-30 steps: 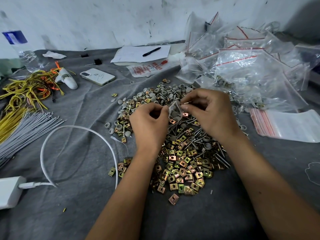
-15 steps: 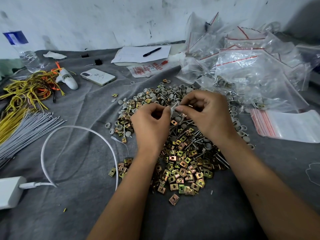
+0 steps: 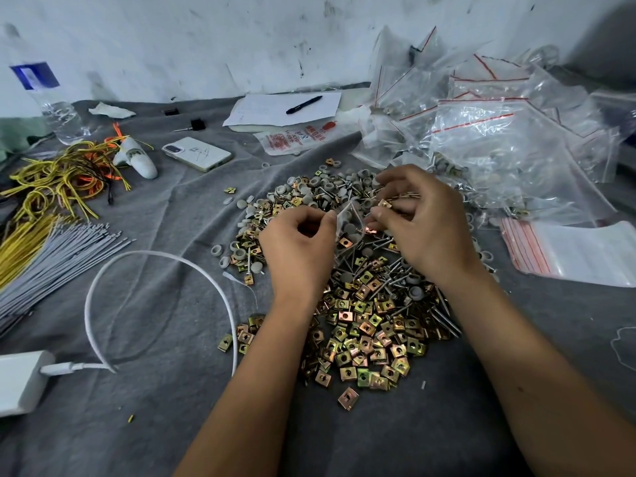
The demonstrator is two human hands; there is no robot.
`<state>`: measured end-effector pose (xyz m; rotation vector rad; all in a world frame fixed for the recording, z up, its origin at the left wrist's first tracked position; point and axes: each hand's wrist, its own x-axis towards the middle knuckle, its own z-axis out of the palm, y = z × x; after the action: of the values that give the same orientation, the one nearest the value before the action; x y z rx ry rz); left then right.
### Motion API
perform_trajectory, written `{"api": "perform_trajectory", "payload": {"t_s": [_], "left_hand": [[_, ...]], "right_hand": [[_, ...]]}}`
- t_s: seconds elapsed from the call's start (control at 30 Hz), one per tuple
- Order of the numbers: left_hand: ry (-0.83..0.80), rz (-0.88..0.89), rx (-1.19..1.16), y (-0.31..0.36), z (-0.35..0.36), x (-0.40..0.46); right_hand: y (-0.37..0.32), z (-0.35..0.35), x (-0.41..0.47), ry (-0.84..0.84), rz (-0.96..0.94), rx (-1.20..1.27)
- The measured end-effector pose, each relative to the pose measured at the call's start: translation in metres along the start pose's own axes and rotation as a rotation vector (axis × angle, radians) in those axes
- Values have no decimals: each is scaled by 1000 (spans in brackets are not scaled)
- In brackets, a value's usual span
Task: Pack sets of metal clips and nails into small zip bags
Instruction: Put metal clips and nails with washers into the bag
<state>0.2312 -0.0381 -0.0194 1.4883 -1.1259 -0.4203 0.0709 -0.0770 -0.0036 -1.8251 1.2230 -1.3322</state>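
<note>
Grey cloth (image 3: 144,425) under everything, a heap of clear bags (image 3: 509,142) up at two o'clock. Big spread of metal clips (image 3: 364,339) dead centre, nails (image 3: 389,287) mixed through. My left hand (image 3: 299,249) pinches the small zip bag (image 3: 347,218) by its edge, just above that pile. My right hand (image 3: 426,218) pinches a clip (image 3: 384,203) at the bag's three o'clock.

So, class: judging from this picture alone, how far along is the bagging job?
Done: a heap of filled bags lies at the far right. In hand: the left hand pinches a small bag open while the right hand holds a clip at its mouth. Left: a large pile of clips and nails, plus empty bags.
</note>
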Motion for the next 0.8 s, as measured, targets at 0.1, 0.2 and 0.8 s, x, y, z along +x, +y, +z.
{"api": "perform_trajectory", "payload": {"t_s": [0.1, 0.2, 0.8], "left_hand": [[-8, 14, 14, 0, 0, 0], [-15, 32, 20, 1, 1, -1], [-1, 17, 32, 1, -1, -1]], "right_hand": [[-3, 2, -3, -3, -33, 107], [-3, 4, -6, -6, -88, 74], [8, -18, 3, -510, -175, -320]]}}
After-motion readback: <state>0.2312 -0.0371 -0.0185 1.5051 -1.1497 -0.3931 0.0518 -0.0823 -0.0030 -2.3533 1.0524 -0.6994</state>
